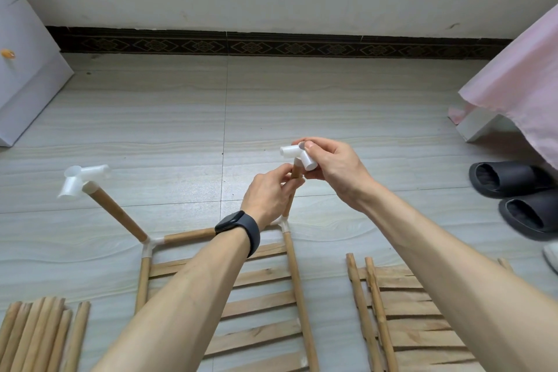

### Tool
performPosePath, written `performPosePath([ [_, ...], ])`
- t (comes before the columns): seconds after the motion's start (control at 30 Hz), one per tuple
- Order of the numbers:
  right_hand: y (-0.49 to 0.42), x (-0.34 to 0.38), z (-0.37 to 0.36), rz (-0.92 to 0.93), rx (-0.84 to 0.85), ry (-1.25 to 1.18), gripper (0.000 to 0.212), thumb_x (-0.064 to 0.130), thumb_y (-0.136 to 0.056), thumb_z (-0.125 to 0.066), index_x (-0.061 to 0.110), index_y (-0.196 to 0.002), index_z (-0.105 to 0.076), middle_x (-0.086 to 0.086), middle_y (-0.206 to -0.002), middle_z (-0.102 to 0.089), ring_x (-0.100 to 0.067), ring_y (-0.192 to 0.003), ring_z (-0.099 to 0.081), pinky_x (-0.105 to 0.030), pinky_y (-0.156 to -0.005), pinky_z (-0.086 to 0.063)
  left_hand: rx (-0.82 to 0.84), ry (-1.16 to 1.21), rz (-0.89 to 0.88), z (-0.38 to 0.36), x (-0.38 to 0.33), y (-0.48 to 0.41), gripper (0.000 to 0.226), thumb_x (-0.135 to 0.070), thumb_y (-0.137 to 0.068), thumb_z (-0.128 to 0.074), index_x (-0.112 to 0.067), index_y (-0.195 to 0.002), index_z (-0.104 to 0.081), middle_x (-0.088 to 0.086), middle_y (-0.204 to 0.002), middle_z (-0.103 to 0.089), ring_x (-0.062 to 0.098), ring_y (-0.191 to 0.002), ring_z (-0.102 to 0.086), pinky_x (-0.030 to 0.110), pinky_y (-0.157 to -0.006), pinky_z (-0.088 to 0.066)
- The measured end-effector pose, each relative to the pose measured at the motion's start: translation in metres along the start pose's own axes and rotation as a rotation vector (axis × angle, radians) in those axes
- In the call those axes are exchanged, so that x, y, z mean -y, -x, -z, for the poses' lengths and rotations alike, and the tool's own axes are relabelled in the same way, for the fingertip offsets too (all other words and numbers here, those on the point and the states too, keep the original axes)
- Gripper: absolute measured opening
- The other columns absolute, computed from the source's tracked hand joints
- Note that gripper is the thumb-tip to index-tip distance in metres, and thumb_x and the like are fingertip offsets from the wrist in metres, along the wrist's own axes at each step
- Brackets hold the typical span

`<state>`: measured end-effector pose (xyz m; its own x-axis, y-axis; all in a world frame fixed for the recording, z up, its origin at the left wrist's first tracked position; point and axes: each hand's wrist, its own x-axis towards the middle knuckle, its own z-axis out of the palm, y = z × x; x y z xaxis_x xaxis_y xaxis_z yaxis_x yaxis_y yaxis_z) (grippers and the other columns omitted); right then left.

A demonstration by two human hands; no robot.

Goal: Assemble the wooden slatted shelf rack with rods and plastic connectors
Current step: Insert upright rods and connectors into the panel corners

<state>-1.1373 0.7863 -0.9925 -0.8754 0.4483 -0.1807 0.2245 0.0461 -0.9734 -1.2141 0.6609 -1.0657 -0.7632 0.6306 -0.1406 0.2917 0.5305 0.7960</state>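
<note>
While the left hand (271,190) pinches the upright wooden rod (296,173) rising from the slatted shelf (256,305) on the floor, the right hand (329,164) grips a white plastic connector (297,155) on its tip, which should be pressed straight down, socket aligned.
</note>
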Motion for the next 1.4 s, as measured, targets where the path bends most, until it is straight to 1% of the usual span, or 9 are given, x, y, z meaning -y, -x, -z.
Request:
performPosePath([
  [0.13,0.002,0.001,-0.008,-0.016,0.020,-0.063,0.023,0.018,-0.106,-0.053,0.018,-0.100,-0.075,-0.008,-0.091,-0.068,-0.021,-0.080,-0.069,-0.037,-0.083,-0.062,0.003,0.028,0.013,0.003,0.004,0.003,0.015,-0.043,-0.099,-0.057,-0.035,-0.108,-0.066,-0.009,-0.112,-0.074,0.016,-0.111,-0.064,0.038,-0.094,-0.050],
  [0.27,0.009,-0.001,-0.019,-0.045,0.017,-0.105,0.023,0.020,-0.107,-0.051,0.015,-0.109,-0.073,-0.013,-0.095,-0.064,-0.027,-0.086,-0.063,-0.052,-0.096,-0.057,0.042,-0.034,0.001,0.012,0.005,0.006,0.018,-0.044,-0.101,-0.054,-0.036,-0.113,-0.064,-0.010,-0.115,-0.073,0.017,-0.109,-0.065,0.041,-0.093,-0.051],
  [0.4,0.010,0.009,-0.015,-0.123,0.162,-0.213,0.023,0.007,-0.101,-0.058,0.008,-0.124,-0.065,-0.014,-0.107,-0.062,-0.023,-0.091,-0.063,-0.034,-0.090,-0.059,0.044,-0.133,-0.006,0.018,0.004,0.009,0.021,-0.047,-0.102,-0.049,-0.038,-0.117,-0.061,-0.013,-0.112,-0.073,0.021,-0.102,-0.063,0.043,-0.088,-0.052],
  [0.5,0.009,0.015,-0.007,-0.128,0.206,-0.210,0.023,-0.004,-0.094,-0.065,0.005,-0.115,-0.068,-0.015,-0.114,-0.066,-0.023,-0.091,-0.066,-0.026,-0.086,-0.059,0.028,-0.175,0.000,0.018,0.004,0.010,0.021,-0.048,-0.101,-0.049,-0.040,-0.118,-0.060,-0.014,-0.112,-0.072,0.020,-0.101,-0.063,0.043,-0.087,-0.052],
  [0.77,0.013,0.009,-0.013,-0.081,0.041,-0.190,0.029,0.001,-0.088,-0.075,0.001,-0.117,-0.069,-0.020,-0.124,-0.068,-0.029,-0.090,-0.072,-0.037,-0.092,-0.060,0.002,-0.275,0.009,0.016,0.001,0.009,0.025,-0.054,-0.101,-0.048,-0.041,-0.120,-0.059,-0.014,-0.112,-0.072,0.023,-0.105,-0.063,0.040,-0.083,-0.051],
  [1.07,0.010,0.002,-0.009,-0.065,0.025,-0.216,0.043,0.006,-0.085,-0.080,0.000,-0.125,-0.067,-0.017,-0.125,-0.069,-0.033,-0.093,-0.075,-0.037,-0.092,-0.060,-0.056,-0.285,-0.001,0.012,0.003,0.011,0.026,-0.058,-0.099,-0.047,-0.044,-0.118,-0.058,-0.021,-0.115,-0.071,0.023,-0.109,-0.063,0.035,-0.077,-0.046],
  [1.2,0.010,0.001,-0.009,-0.079,0.038,-0.215,0.044,0.006,-0.085,-0.080,0.000,-0.126,-0.067,-0.015,-0.128,-0.068,-0.034,-0.099,-0.075,-0.039,-0.095,-0.059,-0.032,-0.271,0.010,0.015,0.000,0.012,0.026,-0.057,-0.100,-0.048,-0.042,-0.118,-0.059,-0.020,-0.115,-0.071,0.022,-0.110,-0.062,0.038,-0.081,-0.050],
  [1.3,0.010,0.000,-0.007,-0.083,0.061,-0.193,0.042,0.011,-0.085,-0.081,0.004,-0.125,-0.069,-0.010,-0.128,-0.070,-0.022,-0.099,-0.075,-0.028,-0.085,-0.061,0.077,-0.262,0.027,0.025,-0.005,0.012,0.023,-0.046,-0.102,-0.050,-0.042,-0.122,-0.058,-0.016,-0.114,-0.071,0.020,-0.107,-0.063,0.040,-0.087,-0.052],
  [1.4,0.014,0.000,-0.007,-0.075,0.029,-0.047,0.042,0.027,-0.085,-0.083,0.019,-0.124,-0.072,0.000,-0.126,-0.071,-0.001,-0.090,-0.072,-0.018,-0.070,-0.050,0.176,-0.312,0.054,0.044,-0.009,0.023,0.036,-0.032,-0.102,-0.052,-0.036,-0.137,-0.051,-0.009,-0.118,-0.069,0.021,-0.107,-0.062,0.042,-0.094,-0.052],
])
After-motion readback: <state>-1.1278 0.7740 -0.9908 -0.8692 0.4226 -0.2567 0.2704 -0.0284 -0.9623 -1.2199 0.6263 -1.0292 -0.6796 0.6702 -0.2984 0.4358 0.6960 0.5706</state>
